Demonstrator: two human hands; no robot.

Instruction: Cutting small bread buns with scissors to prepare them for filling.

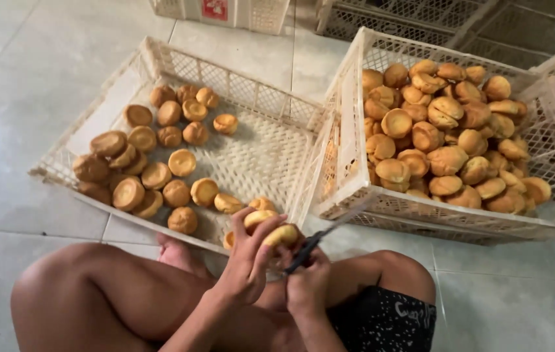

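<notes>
Buns are held in the closed left hand [251, 251], a knife [320, 238] gripped in the right hand [307, 283]; beyond the fingers, the left crate [160, 55] is part-filled, the right crate [355, 72] heaped.

A small round golden-brown bun [282, 234], pale yellow along its edge, sits tilted between the fingertips of the left hand [248, 261], just above the person's knees. A knife [320, 238] with a dark handle and thin blade, gripped in the right hand [307, 283], angles up-right, its handle end touching the bun.
</notes>
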